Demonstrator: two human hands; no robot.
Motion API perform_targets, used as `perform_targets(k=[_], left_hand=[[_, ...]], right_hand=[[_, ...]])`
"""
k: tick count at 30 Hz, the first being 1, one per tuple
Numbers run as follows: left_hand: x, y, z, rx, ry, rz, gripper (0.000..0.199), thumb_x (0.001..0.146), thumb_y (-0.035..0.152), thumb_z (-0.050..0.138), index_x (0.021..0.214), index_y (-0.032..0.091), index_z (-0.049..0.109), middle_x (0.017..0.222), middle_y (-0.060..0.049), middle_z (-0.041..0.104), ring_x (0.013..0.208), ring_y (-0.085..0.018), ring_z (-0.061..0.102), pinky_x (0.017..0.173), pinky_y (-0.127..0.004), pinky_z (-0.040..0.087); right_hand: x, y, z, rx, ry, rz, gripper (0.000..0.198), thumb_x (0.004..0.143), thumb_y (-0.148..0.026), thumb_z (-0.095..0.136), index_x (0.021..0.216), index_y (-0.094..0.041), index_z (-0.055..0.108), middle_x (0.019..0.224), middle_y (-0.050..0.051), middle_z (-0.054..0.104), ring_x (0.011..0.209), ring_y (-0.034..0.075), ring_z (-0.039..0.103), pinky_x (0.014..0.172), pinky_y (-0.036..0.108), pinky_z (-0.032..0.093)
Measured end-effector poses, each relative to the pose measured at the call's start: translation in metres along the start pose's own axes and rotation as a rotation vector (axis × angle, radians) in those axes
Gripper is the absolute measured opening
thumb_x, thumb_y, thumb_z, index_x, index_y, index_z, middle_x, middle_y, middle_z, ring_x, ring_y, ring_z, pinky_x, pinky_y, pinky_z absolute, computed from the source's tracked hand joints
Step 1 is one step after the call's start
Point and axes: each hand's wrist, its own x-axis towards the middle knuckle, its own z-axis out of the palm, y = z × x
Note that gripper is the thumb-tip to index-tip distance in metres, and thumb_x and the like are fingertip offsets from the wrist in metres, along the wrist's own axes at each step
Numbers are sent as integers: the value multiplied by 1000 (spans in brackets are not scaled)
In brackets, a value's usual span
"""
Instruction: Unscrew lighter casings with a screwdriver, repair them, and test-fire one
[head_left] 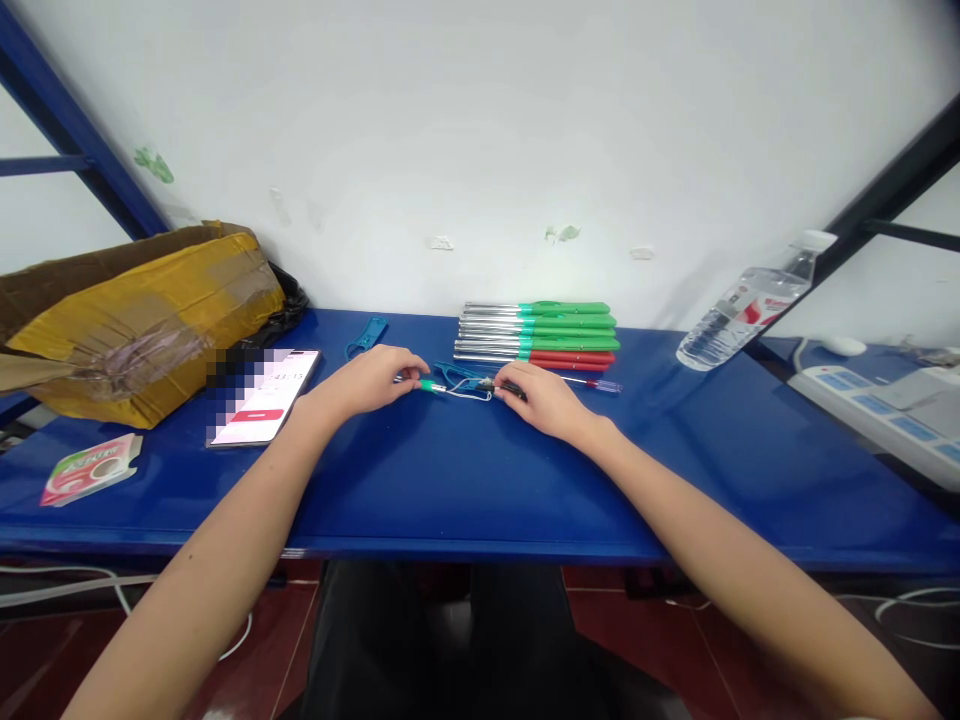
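My left hand (382, 378) pinches a thin rod with a green collar (429, 386), its far end hidden by the fingers. From the collar a thin white wire (471, 397) runs right to a small black part (513, 389). The fingers of my right hand (541, 396) are closed on that part. Just behind the wire lies a blue plastic shell piece (457, 374). Another blue plastic piece (367, 337) rests beyond my left hand. Behind my right hand sits a row of stick lighters with green handles (574, 323) and red handles (574, 358). A screwdriver (604, 385) shows its clear purple handle there.
On the left, an open taped cardboard box (142, 330) stands behind a phone (259, 405) and a small pink-and-green packet (88, 468). A water bottle (742, 312) leans at the right, near a white power strip (885, 410). The blue table's front edge (480, 548) is close to me.
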Motion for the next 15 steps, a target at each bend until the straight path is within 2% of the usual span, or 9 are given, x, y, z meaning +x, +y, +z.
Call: perform_targets(k=[4,9,12,15], left_hand=[[-1,1,1,-11,-37,35,30,90,36,49,104,20,70,99,-7,70,88,-20,63,76,-31,48],[-1,9,3,-34,-20,17,37,89,45,55,114,21,68,109,-8,68,94,-22,64,80,-33,51],[2,14,10,-24,38,43,45,91,48,54,126,21,62,124,-10,62,109,-25,60,93,-37,49],[4,17,18,13,32,46,51,93,50,51,134,19,56,135,-12,57,124,-28,52,105,-42,42]], right_hand=[[-1,3,0,12,-11,-25,12,96,-24,50,98,-20,61,102,8,67,91,21,62,79,33,50],[-1,7,-1,20,-12,-53,13,96,-25,50,100,-20,62,103,8,68,93,21,63,80,33,50],[-1,8,-2,25,-17,-71,15,96,-25,50,102,-21,63,106,8,69,95,21,63,82,33,50],[-2,8,-3,20,-17,-69,16,96,-26,51,102,-20,64,106,7,70,95,21,64,82,33,51]])
